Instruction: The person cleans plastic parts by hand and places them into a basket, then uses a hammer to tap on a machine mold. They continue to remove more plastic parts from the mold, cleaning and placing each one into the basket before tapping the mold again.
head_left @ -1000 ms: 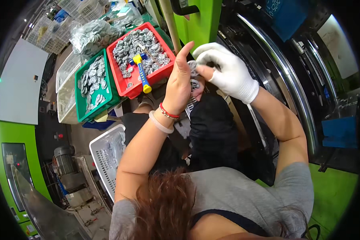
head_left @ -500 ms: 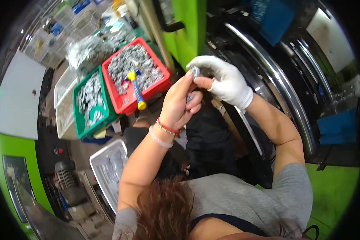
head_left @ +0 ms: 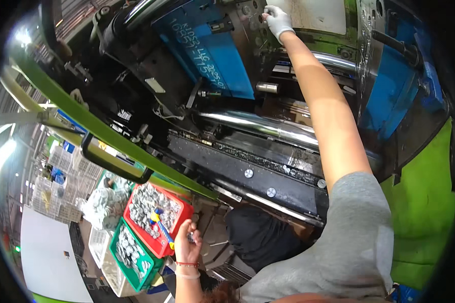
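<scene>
- A blue panel (head_left: 207, 50) bearing white handwritten markings sits high in the open machine, left of the raised arm; a second blue block (head_left: 394, 96) stands at the far right.
- A small pale tag (head_left: 154, 85) hangs on the dark machine body, left of the blue panel.
- Polished steel bars (head_left: 258, 126) cross the machine bay under the panel, behind a green door frame (head_left: 101, 126) with a black handle.
- A red crate (head_left: 159, 222) and a green crate (head_left: 131, 252) of small grey metal parts sit side by side at lower left; a blue-and-yellow tool (head_left: 156, 218) lies in the red one.
- The right hand (head_left: 277, 20), in a white glove, reaches up at full arm's stretch, fingers pressed against the grey machine plate (head_left: 313, 12) at top.
- The bare left hand (head_left: 188, 245) is held low beside the red crate, fingers curled around small grey parts (head_left: 191, 236).
</scene>
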Motion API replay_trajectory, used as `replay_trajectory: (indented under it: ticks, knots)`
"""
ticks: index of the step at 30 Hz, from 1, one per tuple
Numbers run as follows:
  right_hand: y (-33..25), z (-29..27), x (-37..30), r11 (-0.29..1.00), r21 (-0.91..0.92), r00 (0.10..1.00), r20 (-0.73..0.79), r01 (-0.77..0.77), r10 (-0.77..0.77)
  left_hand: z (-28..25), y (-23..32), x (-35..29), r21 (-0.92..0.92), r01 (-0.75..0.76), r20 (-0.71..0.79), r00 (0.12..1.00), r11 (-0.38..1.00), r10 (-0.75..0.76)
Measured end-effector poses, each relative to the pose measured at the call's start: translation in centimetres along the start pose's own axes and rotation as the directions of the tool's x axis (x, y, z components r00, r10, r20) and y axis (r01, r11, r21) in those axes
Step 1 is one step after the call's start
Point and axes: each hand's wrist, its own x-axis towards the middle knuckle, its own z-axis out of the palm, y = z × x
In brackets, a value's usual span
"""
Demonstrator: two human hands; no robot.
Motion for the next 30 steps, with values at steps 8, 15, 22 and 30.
replay_trajectory:
  ticks: [8,15,22,30]
  knots:
    - [1.7,2.8,5.1,0.92,0.391,0.995,0.095,-0.024,-0.015,0.3,-0.3,1.1,0.12,0.041,-0.004,0.999,0.992,-0.041]
    - [3.0,2.5,5.1,0.847,0.514,0.98,0.197,-0.138,0.04,0.3,-0.6,1.6,0.123,0.065,0.064,0.995,0.99,-0.073]
    - [2.9,3.0,4.8,0.815,0.565,0.988,0.145,-0.13,0.057,1.1,-0.5,1.1,0.128,0.046,0.049,0.997,0.991,-0.052]
    - [0.1,3.8,3.4,0.88,0.452,0.983,0.171,-0.143,0.072,0.9,-0.3,0.9,0.129,0.043,-0.007,0.999,0.991,-0.043]
